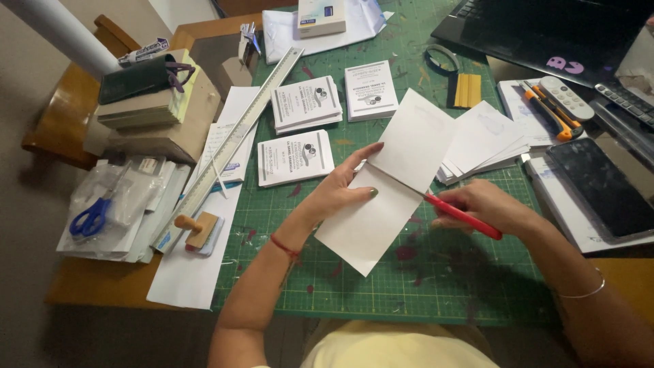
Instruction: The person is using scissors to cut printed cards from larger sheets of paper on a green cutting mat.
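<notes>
1. The left hand (337, 194) holds a white sheet of paper (388, 184) over the green cutting mat (381, 286). Its fingers are pinched on the paper's left edge, thumb on top.
2. The right hand (487, 204) holds red scissors (463, 217). Its fingers are curled tight around the red handles.
3. The scissor blades touch the paper at its right edge, about halfway up the sheet.
4. Three small piles of printed cards (306, 103) lie on the mat, just past the left hand.
5. A loose pile of blank white sheets (487, 140) sits behind the right hand.
6. A long metal ruler (231, 146) lies slanted on the left side of the bench (102, 283).
7. Blue scissors (90, 218) rest far left, inside a clear bag.
</notes>
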